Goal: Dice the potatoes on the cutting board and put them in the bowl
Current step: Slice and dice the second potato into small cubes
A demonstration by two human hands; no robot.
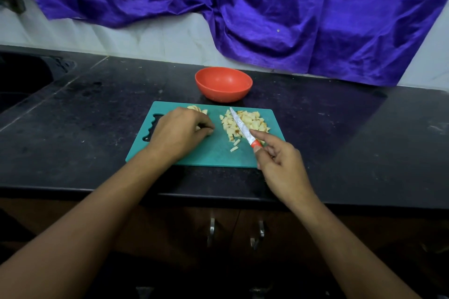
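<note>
A teal cutting board (213,153) lies flat, its long side left to right. Pale diced potato (255,124) is heaped toward its 1 o'clock corner. A smaller cluster of potato pieces (194,108), partly hidden, sits at 11. The red-orange bowl (223,94) stands upright just beyond the board at 12 o'clock.

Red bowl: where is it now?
Head view, centre: the red bowl sits on the black counter just behind the far edge of the teal cutting board, beyond the diced potato pile.

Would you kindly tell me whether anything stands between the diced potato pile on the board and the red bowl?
Nothing visible does. The red bowl stands beyond the far edge of the cutting board, behind the diced potato pile. Only the knife blade, held by the right hand, lies over the pile itself.
</note>
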